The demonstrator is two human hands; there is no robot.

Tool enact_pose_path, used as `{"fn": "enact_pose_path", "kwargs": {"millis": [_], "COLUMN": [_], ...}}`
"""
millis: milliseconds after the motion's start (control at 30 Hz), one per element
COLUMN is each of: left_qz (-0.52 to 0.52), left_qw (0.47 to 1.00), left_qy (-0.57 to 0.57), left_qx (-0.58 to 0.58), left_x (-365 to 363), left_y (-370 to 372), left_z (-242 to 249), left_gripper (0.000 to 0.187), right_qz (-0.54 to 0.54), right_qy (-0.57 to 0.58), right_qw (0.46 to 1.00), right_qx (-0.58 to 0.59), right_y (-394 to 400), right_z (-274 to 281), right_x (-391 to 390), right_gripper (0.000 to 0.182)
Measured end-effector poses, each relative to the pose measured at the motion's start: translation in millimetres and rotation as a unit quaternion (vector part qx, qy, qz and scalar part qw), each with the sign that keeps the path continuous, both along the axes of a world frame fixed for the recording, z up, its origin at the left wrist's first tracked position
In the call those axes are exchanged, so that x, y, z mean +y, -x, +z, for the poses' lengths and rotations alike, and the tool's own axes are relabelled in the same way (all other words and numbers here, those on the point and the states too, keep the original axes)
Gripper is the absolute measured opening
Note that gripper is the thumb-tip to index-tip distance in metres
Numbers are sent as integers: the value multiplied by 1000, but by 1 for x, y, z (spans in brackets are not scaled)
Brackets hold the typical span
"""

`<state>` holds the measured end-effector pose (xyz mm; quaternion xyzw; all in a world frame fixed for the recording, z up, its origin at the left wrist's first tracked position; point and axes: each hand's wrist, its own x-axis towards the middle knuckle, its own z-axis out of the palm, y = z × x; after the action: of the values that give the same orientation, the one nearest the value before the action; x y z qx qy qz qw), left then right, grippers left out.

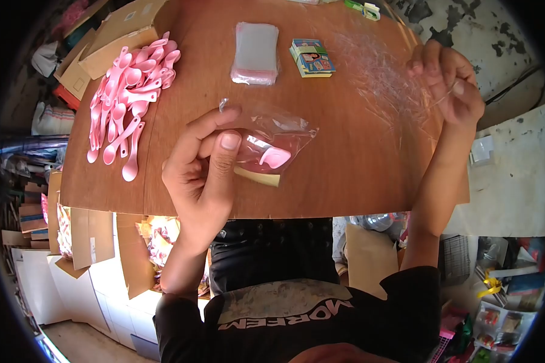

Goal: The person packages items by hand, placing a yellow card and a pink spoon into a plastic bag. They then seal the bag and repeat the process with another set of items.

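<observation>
While pinching bag [284, 125] with left hand [201, 166], likely to keep spoon [276, 158] inside, holds right hand [457, 88] beside film [384, 85] with fingers half-curled, but cannot tell whether gripping anything.

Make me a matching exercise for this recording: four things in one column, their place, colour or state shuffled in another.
1. pink spoons
2. stack of clear bags
3. printed card stack
4. left hand

A. mostly blue and yellow
B. holding a small clear bag with a pink item inside
C. in a loose heap by the cardboard box
D. lying flat between the heap and the cards

Pairs: 1-C, 2-D, 3-A, 4-B
</observation>
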<state>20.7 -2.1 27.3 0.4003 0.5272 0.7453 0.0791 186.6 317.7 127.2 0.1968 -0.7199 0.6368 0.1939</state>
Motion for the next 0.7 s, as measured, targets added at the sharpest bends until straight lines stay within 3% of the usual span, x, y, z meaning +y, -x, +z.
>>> {"fn": "enact_pose_path", "kwargs": {"millis": [33,100,133,167,233,333,400,467,533,567,633,700], "left_qz": [14,24,26,26,45,66,48,27,6,8,-34,-57], "left_qw": [999,997,999,999,999,998,999,999,999,999,997,993], "left_qy": [31,54,33,14,-6,-21,-13,9,33,34,-11,6], "left_qx": [22,44,29,14,14,0,-21,-27,-22,-19,-75,-102], "left_x": [-2,1,3,3,5,10,17,22,27,31,35,34], "left_y": [0,-2,-4,-6,-4,-2,-4,-7,-8,-10,-15,-12], "left_z": [1,3,3,4,0,2,6,9,9,12,16,14], "left_gripper": [22,24,21,18,17,16,15,16,19,19,18,25], "right_qz": [34,-54,-278,-457,-623,-670,-549,-375,-249,-248,-219,-224], "right_qy": [22,211,-88,-368,-474,-402,-264,-274,-325,-323,-160,-104], "right_qw": [999,974,927,723,608,617,781,880,908,910,959,966], "right_qx": [-7,-68,-235,-366,-135,-94,-141,-99,-87,-84,-78,-79], "right_y": [-6,-4,1,4,-11,-4,15,24,31,39,53,64], "right_z": [4,-25,-44,-69,-127,-98,-59,-47,-36,-41,-49,-45], "right_x": [22,78,93,105,146,84,-11,-61,-103,-118,-142,-146], "right_gripper": [16,17,17,17,19,21,26,31,32,32,24,20]}}
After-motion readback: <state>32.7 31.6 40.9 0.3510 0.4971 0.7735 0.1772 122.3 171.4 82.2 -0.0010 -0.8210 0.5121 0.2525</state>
